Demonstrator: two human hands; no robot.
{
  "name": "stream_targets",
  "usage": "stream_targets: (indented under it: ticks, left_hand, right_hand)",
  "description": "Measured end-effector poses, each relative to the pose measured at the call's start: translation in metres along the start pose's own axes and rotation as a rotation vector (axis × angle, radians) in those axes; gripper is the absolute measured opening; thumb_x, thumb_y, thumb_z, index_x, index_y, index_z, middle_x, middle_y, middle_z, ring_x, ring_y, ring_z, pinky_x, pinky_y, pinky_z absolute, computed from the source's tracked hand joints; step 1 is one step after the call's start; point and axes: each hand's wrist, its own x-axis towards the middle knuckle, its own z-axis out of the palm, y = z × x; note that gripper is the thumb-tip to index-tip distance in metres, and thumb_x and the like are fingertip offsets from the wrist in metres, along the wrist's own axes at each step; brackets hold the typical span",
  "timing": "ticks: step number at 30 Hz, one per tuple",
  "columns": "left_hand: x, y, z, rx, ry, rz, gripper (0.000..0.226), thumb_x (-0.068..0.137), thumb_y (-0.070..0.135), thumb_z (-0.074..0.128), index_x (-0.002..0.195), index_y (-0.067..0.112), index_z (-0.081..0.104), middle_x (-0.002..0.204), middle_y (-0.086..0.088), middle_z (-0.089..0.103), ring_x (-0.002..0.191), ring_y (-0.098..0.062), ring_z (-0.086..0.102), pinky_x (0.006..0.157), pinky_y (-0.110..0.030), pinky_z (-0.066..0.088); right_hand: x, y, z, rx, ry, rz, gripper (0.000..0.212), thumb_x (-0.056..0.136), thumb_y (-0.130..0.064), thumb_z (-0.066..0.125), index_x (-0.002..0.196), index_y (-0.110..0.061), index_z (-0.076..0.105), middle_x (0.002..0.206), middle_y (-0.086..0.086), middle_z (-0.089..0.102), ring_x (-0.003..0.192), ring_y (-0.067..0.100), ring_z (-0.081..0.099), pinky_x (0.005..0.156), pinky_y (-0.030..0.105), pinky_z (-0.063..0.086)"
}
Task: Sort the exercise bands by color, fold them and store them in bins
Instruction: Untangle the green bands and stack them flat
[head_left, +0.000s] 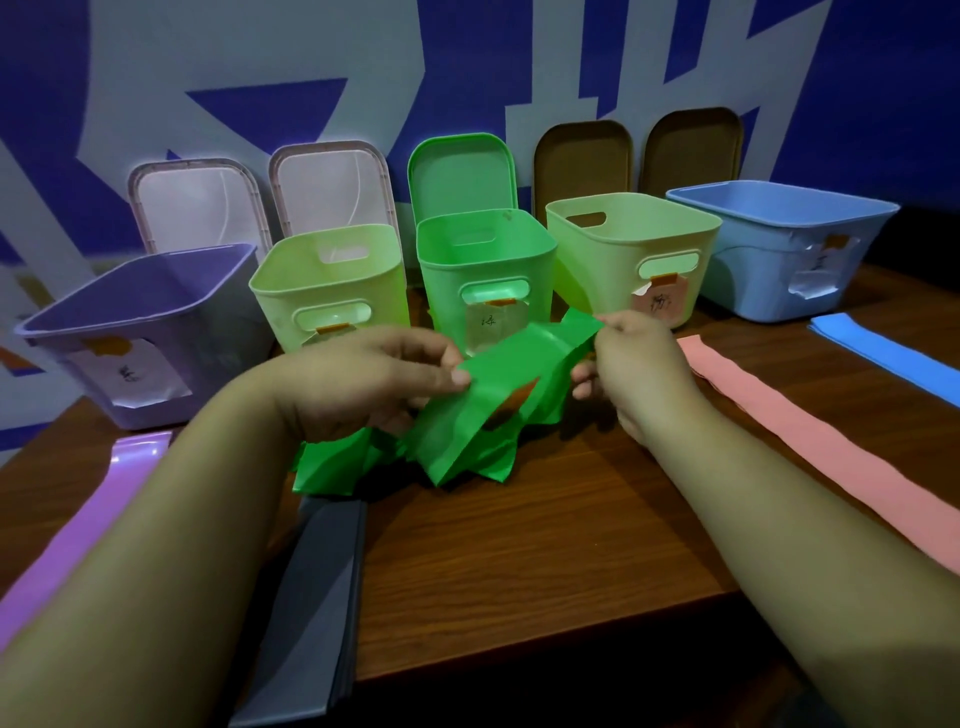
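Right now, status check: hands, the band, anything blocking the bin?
Left hand and right hand both pinch the green band, crumpled, lower end on the table. Green bin dead ahead, lid up. Path clear; grey band lies nearer.

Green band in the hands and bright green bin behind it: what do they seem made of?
The green band looks like thin, smooth latex or rubber sheet: it creases and drapes limply, with a slight sheen. The green bin looks like rigid moulded plastic, matte: rounded rim, cut-out handle.

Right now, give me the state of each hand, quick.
Left hand: closed, thumb and fingers pinching the green band.
Right hand: closed, pinching the same band's far end.
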Motion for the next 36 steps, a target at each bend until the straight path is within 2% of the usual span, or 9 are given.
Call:
stream_targets:
  ticks: [3,6,8,14,18,22,26,30,36]
  left_hand:
    - [0.004,-0.001,0.000,-0.014,0.098,0.126,0.014,0.099,0.029,0.069,0.096,0.016,0.062,0.071,0.001,0.049,0.058,-0.007,0.048,0.051,-0.018,0.042]
    - [0.004,0.001,0.002,-0.130,0.063,0.112,0.016,0.104,0.028,0.063,0.106,0.012,0.060,0.082,-0.011,0.066,0.072,-0.028,0.073,0.059,-0.032,0.059]
    - [0.002,0.003,0.003,-0.227,0.032,0.027,0.011,0.105,0.021,0.058,0.103,0.011,0.061,0.093,-0.020,0.071,0.077,-0.038,0.076,0.060,-0.039,0.064]
    - [-0.005,0.002,0.006,-0.054,-0.038,-0.122,0.017,0.106,0.021,0.058,0.106,0.006,0.066,0.070,-0.011,0.058,0.043,-0.014,0.054,0.036,-0.021,0.042]
    - [0.000,0.006,0.009,-0.102,-0.037,-0.084,0.016,0.107,0.018,0.056,0.111,0.007,0.066,0.081,-0.002,0.068,0.064,-0.014,0.066,0.061,-0.032,0.062]
    - [0.003,0.004,0.004,0.128,0.006,-0.032,0.026,0.105,0.032,0.059,0.116,0.020,0.080,0.088,0.013,0.069,0.071,-0.008,0.053,0.069,-0.026,0.055]
    - [0.001,0.017,0.007,0.407,0.016,-0.027,0.025,0.104,0.044,0.061,0.113,0.036,0.081,0.109,0.020,0.076,0.097,-0.007,0.069,0.088,-0.029,0.059]
    - [0.007,0.029,0.005,0.611,0.085,-0.097,0.026,0.100,0.056,0.063,0.105,0.036,0.078,0.099,0.013,0.078,0.095,-0.013,0.074,0.091,-0.046,0.062]
    - [0.024,0.046,0.028,0.926,0.321,0.091,0.019,0.094,0.048,0.076,0.100,0.030,0.072,0.092,0.012,0.071,0.080,-0.002,0.066,0.072,-0.030,0.054]
  right_hand:
    - [0.005,0.002,-0.001,0.094,-0.006,0.042,0.044,0.110,-0.006,0.040,0.152,-0.007,0.052,0.142,0.022,0.061,0.065,0.015,0.078,0.052,0.025,0.059]
    - [0.000,-0.002,-0.003,-0.006,-0.025,-0.045,0.035,0.109,-0.009,0.043,0.139,-0.014,0.061,0.122,0.011,0.072,0.085,0.022,0.081,0.072,0.040,0.067]
    - [-0.005,-0.006,-0.006,-0.250,0.007,-0.186,0.030,0.108,-0.014,0.046,0.131,-0.021,0.064,0.111,0.001,0.072,0.093,0.016,0.075,0.069,0.033,0.058]
    - [-0.011,-0.010,-0.007,-0.332,0.000,-0.299,0.019,0.106,-0.020,0.053,0.119,-0.027,0.066,0.107,-0.007,0.065,0.088,0.008,0.062,0.060,0.028,0.045]
    - [-0.014,-0.013,-0.001,-0.234,-0.067,-0.276,0.014,0.104,-0.025,0.059,0.112,-0.032,0.068,0.103,-0.008,0.072,0.090,0.016,0.071,0.076,0.042,0.060]
    - [-0.014,-0.014,0.000,-0.199,-0.099,-0.231,0.014,0.105,-0.029,0.058,0.113,-0.033,0.067,0.108,-0.007,0.073,0.096,0.018,0.072,0.084,0.044,0.062]
    - [-0.017,-0.014,0.000,-0.195,-0.119,-0.220,0.013,0.105,-0.029,0.058,0.113,-0.031,0.068,0.105,-0.006,0.074,0.095,0.016,0.072,0.072,0.034,0.057]
    - [-0.020,-0.015,0.001,-0.171,-0.148,-0.202,0.014,0.105,-0.032,0.056,0.109,-0.032,0.069,0.101,-0.006,0.074,0.094,0.019,0.071,0.083,0.046,0.062]
    - [-0.025,-0.020,-0.004,-0.140,-0.181,-0.178,0.020,0.107,-0.031,0.050,0.104,-0.026,0.069,0.098,0.013,0.073,0.083,0.027,0.068,0.067,0.040,0.051]
